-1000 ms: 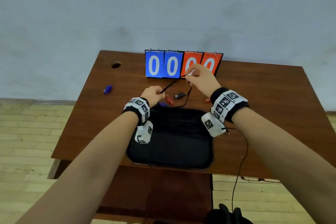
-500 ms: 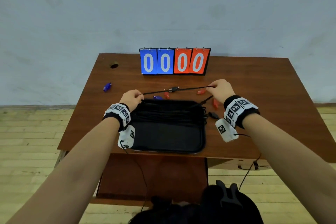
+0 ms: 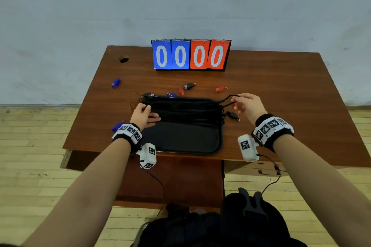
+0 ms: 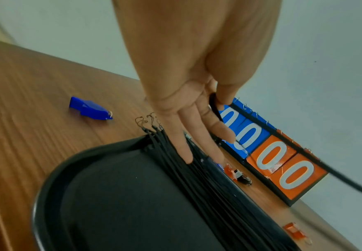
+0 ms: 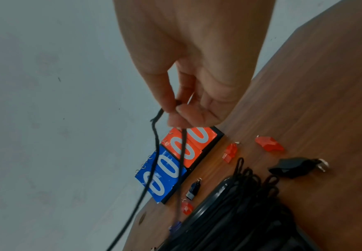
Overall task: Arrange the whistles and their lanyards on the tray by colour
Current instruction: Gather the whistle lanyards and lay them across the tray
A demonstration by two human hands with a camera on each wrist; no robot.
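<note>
While the right hand (image 3: 246, 106) pinches the looped end of a black lanyard (image 5: 154, 149) between thumb and fingertips, the left hand (image 3: 143, 115) holds the cord's other end under its thumb, its other fingers stretched flat over the bundle of lanyards (image 3: 184, 110) lying across the far half of the black tray (image 3: 180, 142). Blue, red and black whistles lie scattered on the tabletop (image 3: 281, 90) near the scoreboard (image 3: 190, 55)

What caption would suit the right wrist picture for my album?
Right hand pinches a black lanyard above the scoreboard, red whistles and tray.
</note>
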